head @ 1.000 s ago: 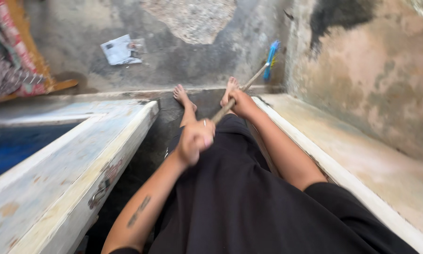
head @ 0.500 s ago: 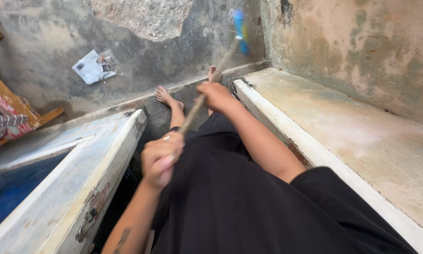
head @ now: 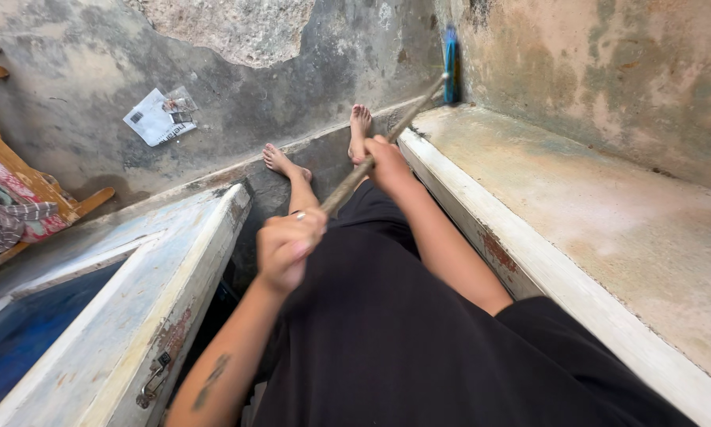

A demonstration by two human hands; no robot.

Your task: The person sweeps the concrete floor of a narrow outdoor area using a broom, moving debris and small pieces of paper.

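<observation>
A stained, patchy wall [head: 600,71] closes the right and far sides, its plaster flaking at the top. Below it on the right runs a wide, worn ledge [head: 608,221] with a white-painted edge, and on the left lies a pale box [head: 134,292] with a blue inside and a metal latch. Between them is a narrow dark floor [head: 324,158] where the person's bare feet stand. A wooden frame [head: 31,182] draped with cloth sits far left, and a paper packet [head: 162,117] lies on the grey floor. The left hand [head: 288,247], arm bent close to the body, is clenched round the near end of the stick [head: 371,162]. The right hand [head: 388,158], arm stretched forward, is wrapped round its middle. The stick slants away to the upper right, its blue head [head: 450,54] on the ledge's far corner against the wall.
</observation>
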